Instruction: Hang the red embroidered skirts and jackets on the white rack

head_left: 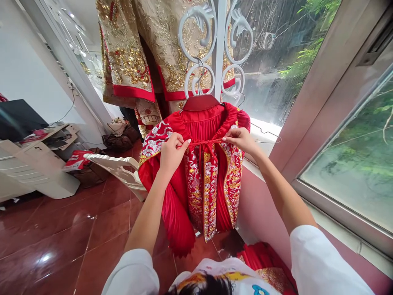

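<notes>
A red pleated skirt (181, 213) with silver and gold embroidered panels hangs from a hanger (201, 102) in front of me. Across its gathered waist runs a thin red drawstring (207, 143), with a knot or bow near the middle. My left hand (173, 151) pinches the string at the left side of the waist. On the other side, my right hand (241, 138) pinches the string near the right edge. Between the two hands the string looks stretched roughly level. Some of the fingers of both hands are curled out of sight.
A white scrolled metal stand (219, 49) carries the hanger, with a gold sequined garment (129, 53) behind. A window (353, 151) with a sill is at right. At left are a white chair (123, 168) and a desk (39, 164). Red folded fabric (267, 262) lies below.
</notes>
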`<act>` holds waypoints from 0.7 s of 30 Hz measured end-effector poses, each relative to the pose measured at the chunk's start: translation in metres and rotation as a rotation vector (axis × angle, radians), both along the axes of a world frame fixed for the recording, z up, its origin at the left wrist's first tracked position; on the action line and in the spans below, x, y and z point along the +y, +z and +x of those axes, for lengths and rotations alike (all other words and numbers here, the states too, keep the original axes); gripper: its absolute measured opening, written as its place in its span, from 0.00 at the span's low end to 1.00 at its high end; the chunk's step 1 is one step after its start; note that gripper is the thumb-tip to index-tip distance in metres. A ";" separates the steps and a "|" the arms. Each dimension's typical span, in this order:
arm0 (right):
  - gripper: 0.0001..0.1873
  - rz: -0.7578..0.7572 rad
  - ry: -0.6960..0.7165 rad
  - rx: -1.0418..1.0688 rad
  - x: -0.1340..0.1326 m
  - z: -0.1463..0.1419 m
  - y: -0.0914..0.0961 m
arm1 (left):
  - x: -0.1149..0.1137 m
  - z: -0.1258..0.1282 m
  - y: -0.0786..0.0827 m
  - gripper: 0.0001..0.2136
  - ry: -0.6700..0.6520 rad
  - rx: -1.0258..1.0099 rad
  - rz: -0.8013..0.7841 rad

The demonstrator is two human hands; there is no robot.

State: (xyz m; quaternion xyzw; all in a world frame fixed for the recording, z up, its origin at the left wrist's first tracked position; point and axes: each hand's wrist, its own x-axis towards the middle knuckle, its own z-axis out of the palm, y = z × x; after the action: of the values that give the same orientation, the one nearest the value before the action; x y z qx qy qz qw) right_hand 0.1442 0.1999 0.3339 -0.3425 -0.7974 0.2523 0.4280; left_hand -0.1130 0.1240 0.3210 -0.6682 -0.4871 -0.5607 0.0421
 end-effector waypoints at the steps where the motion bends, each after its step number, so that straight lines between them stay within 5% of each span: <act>1: 0.15 0.025 -0.037 0.006 -0.003 -0.002 0.000 | 0.000 0.001 0.000 0.09 0.011 0.006 0.007; 10: 0.08 0.245 -0.352 -0.113 -0.024 -0.020 0.008 | -0.006 0.001 0.007 0.06 0.072 0.084 0.025; 15: 0.16 0.543 -0.482 -0.054 0.016 0.013 0.020 | -0.008 -0.012 0.031 0.12 0.280 0.321 0.167; 18: 0.28 0.629 -0.431 -0.148 0.048 0.035 0.021 | -0.001 -0.019 0.038 0.27 0.379 0.466 0.069; 21: 0.26 0.638 -0.351 -0.116 0.068 0.039 0.012 | 0.011 -0.027 0.039 0.29 0.414 0.512 -0.016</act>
State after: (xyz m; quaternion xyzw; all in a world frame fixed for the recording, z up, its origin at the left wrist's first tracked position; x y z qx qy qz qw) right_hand 0.1831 0.2679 0.3459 -0.3370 -0.7880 -0.1061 0.5042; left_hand -0.1401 0.1351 0.3600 -0.6745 -0.5906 -0.3503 0.2711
